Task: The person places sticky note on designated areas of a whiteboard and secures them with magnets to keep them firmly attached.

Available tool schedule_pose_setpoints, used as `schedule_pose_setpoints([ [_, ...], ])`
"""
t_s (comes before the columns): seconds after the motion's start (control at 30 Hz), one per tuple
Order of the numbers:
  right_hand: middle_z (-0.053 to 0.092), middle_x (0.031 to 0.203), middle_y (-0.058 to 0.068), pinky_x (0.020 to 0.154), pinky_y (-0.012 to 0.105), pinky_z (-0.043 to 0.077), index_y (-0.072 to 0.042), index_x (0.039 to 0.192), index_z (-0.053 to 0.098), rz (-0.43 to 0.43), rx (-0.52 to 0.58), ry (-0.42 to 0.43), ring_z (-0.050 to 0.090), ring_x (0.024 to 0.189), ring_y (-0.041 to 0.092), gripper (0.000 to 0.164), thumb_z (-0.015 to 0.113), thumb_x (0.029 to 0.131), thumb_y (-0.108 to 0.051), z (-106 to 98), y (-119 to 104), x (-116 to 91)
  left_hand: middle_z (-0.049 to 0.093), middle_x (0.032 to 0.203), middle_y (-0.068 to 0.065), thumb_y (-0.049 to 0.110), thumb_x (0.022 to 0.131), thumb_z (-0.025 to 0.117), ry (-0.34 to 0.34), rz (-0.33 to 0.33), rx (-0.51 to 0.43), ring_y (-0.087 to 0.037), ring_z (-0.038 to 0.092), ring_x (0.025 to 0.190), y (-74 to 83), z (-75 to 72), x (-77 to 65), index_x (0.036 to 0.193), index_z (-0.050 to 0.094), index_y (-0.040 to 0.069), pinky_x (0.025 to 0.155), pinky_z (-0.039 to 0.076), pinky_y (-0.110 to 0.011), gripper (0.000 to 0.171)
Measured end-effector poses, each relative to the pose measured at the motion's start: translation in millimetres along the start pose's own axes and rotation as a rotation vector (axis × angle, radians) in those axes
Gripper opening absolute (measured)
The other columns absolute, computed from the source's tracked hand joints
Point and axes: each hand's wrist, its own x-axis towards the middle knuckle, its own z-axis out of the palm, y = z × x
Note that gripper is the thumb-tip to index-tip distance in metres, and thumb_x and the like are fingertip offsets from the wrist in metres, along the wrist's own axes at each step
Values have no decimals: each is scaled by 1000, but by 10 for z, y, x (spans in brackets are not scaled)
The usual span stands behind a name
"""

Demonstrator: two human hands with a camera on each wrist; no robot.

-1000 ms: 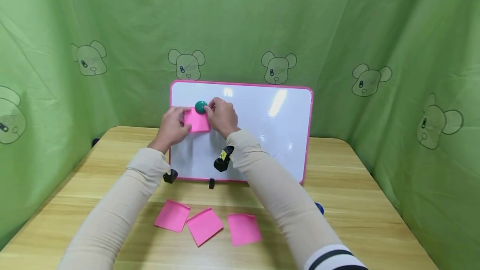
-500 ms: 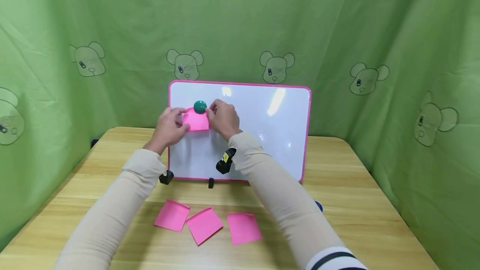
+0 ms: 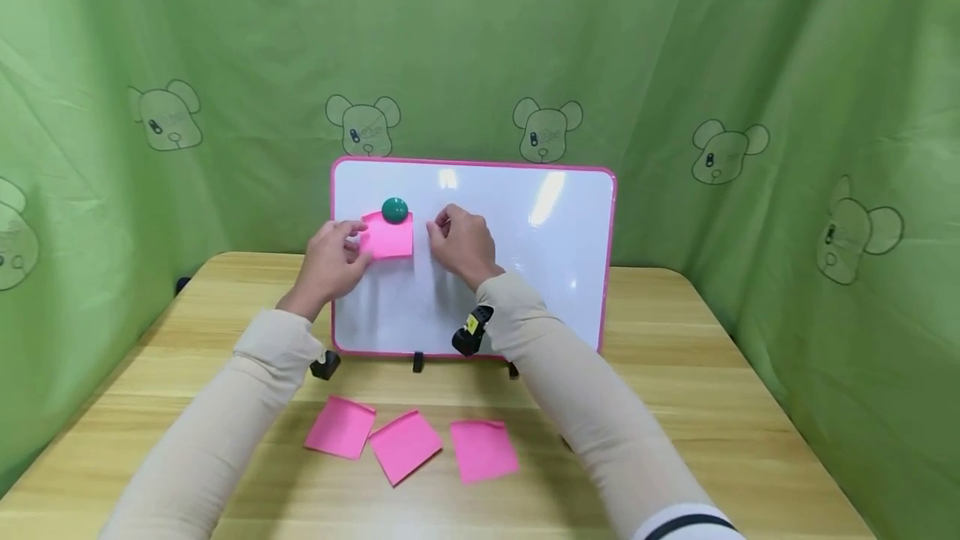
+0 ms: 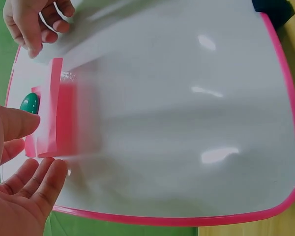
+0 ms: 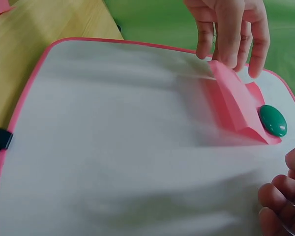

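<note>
- Left grip [image 3: 328, 263]: your fingers are spread and relaxed, clasping nothing firmly, with the tips at the near edge of the pinned pink note [image 3: 388, 242]. Whether every fingertip touches cannot be told. Likely purpose: to steady that side of the paper.
- Right grip [image 3: 463, 245]: your fingers are loosely curled and grasp nothing visible, just beside the note's other edge and apart from it.
- Between your two grips, the note is on the whiteboard [image 3: 525, 273], under the green magnet [image 3: 394, 210]. The magnet sits over its top edge, up and inward from your left grip, presumably so the paper hangs from there.
- Both wrist views show the note's lower part bowing away from the board and casting a shadow; with the visible hold only at the top, the free end can lift.
- Beneath your grips, a black support [image 3: 417, 362] meets the board's lower edge, probably to keep it standing.
- Nearer you, below both grips, the left loose note [image 3: 341, 427], middle loose note [image 3: 406, 446] and right loose note [image 3: 483, 450] lie on the desk [image 3: 697, 382] in a rough row, seemingly spaced for easy pickup.
</note>
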Motion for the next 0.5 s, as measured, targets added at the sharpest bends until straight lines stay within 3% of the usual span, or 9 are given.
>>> schedule_pose_setpoints([
  [0.23, 62, 79, 2, 62, 29, 47, -9, 96, 61, -2, 10, 12, 57, 70, 16, 20, 59, 96, -28, -76, 97, -134, 48, 123, -18, 12, 91, 65, -24, -3, 11, -34, 61, 102, 11, 37, -107, 133, 51, 2, 81, 56, -44, 46],
  [0.5, 63, 79, 3, 62, 32, 50, -7, 95, 62, -71, 23, 35, 60, 72, 17, 18, 59, 95, -25, -219, 270, -294, 50, 119, -19, 11, 91, 66, -3, 25, 7, -35, 60, 103, -4, 54, -211, 131, 52, 1, 84, 55, -45, 44],
])
